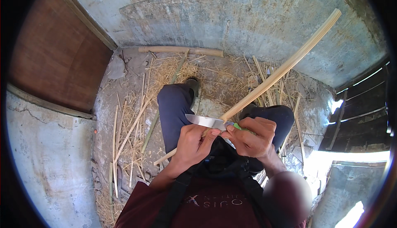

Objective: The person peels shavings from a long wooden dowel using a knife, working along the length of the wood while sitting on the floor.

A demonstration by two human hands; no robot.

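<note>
Gripping a long pale cane strip (264, 85), the left hand (193, 143) closes its fingers around the strip low down over the lap, thumb pressed up by the blade. The right hand (253, 136) is wrapped tight round the green handle of a knife (209, 121), whose steel blade points toward the person's left and lies against the strip just where the two hands meet. From there the strip runs up and to the right, its far end high against the grey concrete wall (248, 17). Dark blue trousered knees (175, 104) spread below the hands. Straw and split slivers (136, 124) litter the floor, and a thick cane pole (182, 51) lies at the wall's foot.
</note>
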